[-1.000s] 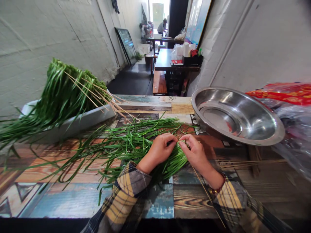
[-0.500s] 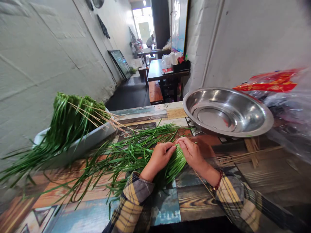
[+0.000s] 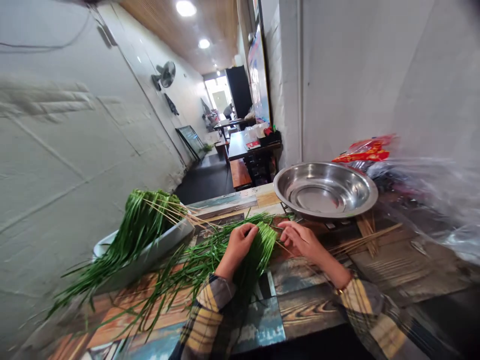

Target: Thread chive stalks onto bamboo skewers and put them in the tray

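A bundle of green chives point(image 3: 264, 245) hangs folded over between my hands, pale stems at the top. My left hand point(image 3: 240, 246) is closed on its upper left edge, thumb against the bent fingers. A thin wooden skewer point(image 3: 285, 249) comes out of the bundle's right side and slants down to the right, partly hidden under my right hand. My right hand point(image 3: 303, 242) is just right of the bundle, apart from it, with fingers loosely stretched and slightly parted. Loose chives point(image 3: 204, 257) lie spread over the table to the left.
A white tray point(image 3: 150, 257) at left holds skewered chives point(image 3: 144, 225) with sticks pointing right. A steel basin point(image 3: 369, 197) stands at back right. Bare skewers point(image 3: 365, 237) and a clear plastic bag point(image 3: 423, 175) lie beyond my right hand. Walls flank the patterned table point(image 3: 258, 320).
My right hand has come off the chives and moved slightly right, its fingers loosening. My left hand keeps its hold. The camera has tilted upward, showing more ceiling.
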`<state>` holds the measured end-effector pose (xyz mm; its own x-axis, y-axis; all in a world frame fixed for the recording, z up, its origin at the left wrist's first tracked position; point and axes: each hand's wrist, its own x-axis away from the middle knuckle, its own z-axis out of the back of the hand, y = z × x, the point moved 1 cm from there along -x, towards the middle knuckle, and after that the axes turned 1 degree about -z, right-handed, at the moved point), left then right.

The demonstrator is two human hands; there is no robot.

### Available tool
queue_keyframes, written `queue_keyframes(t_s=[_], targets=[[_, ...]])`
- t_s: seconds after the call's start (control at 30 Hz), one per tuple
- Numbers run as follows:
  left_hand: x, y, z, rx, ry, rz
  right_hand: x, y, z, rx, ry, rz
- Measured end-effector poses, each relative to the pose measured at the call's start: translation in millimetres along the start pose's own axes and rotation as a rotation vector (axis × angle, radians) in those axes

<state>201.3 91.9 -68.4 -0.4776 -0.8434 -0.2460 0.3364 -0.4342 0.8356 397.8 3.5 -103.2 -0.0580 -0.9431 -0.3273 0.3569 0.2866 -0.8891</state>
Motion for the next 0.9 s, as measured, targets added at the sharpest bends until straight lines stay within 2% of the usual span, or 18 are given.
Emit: queue_keyframes(t_s=[0.1, 0.2, 0.27, 0.37, 0.5, 0.6, 0.73, 0.83, 0.9], targets=[[0.2, 14.0, 19.3, 0.066, 0.097, 0.003, 12.4, -20.0, 5.0, 0.2, -0.124, 0.045], [5.7, 27.3, 31.3, 0.203, 0.147, 0.004, 13.9, -40.7, 8.7, 0.338, -0.051, 0.082], [10.0, 36.1, 36.5, 0.324, 0.116, -0.006, 9.3, -55.8, 12.9, 0.341, 0.018, 0.14], [13.5, 49.2, 43.9, 0.508, 0.012, -0.039, -0.5, -82.6, 22.3, 0.361, 0.052, 0.242], [13.3, 58.5, 53.3, 0.567, -0.094, -0.075, -11.0, -121.3, 36.2, 0.465, 0.102, 0.356], [16.2, 51.5, 55.5, 0.528, -0.142, -0.057, -15.3, -146.2, 45.1, 0.513, 0.153, 0.378], [29.4, 26.5, 48.4, 0.381, -0.215, 0.023, -19.9, -172.9, 56.5, 0.481, 0.224, 0.342], [41.4, 3.2, 44.1, 0.3, -0.185, 0.047, -24.9, -188.5, 63.7, 0.421, 0.32, 0.285], [49.3, -12.8, 46.4, 0.244, -0.114, 0.051, -28.2, -197.4, 65.8, 0.409, 0.371, 0.269]])
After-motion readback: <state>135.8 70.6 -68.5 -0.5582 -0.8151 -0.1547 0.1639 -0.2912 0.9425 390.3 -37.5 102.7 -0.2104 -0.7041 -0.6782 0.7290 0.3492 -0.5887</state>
